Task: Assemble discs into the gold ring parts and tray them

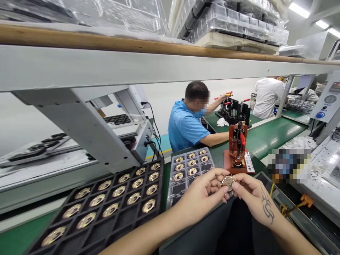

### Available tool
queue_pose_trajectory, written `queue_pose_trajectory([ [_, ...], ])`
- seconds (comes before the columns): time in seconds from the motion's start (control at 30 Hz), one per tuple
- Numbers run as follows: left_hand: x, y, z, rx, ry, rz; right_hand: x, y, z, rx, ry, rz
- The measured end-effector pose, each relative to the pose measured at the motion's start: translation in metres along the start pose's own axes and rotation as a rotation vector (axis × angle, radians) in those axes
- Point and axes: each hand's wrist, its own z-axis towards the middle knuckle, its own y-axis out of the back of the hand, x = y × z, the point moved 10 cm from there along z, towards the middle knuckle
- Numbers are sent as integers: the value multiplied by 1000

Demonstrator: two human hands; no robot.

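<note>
Between both hands is a round gold-rimmed watch case (227, 183), its engraved flat face turned up toward me. My left hand (209, 187) pinches its left edge with thumb and fingers. On the right edge, the thumb and fingers of my right hand (245, 189) close on it too. Just beyond my hands stands a red hand press (237, 147) with a red lever. A clear plastic tray (172, 193) holding several gold watch parts lies beyond my left wrist. The black compartment tray (123, 216) at the left holds several gold rings, and some of its front compartments are bare.
A person in a blue shirt (183, 124) sits across the bench, arms near black presses (231, 109). A shelf beam (159, 69) crosses overhead. Orange connector (306, 200) and cables lie right. Another person in white (269, 97) is farther back.
</note>
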Motion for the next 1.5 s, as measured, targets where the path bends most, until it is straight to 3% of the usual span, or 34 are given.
queue_pose_trajectory([
  [0.13, 4, -1, 1, 11, 62, -165, 0, 2, -4, 8, -32, 37],
  [0.37, 16, -4, 4, 42, 119, -257, -5, 7, -4, -14, -59, 61],
  [0.63, 20, -2, 4, 46, 100, -113, -7, 10, -6, -9, -63, 97],
  [1.33, 19, -5, 5, 55, 98, -179, -12, 10, -9, 8, -90, 110],
  [1.5, 27, -3, -4, -3, 99, -115, -15, 3, -13, 53, -90, 2],
])
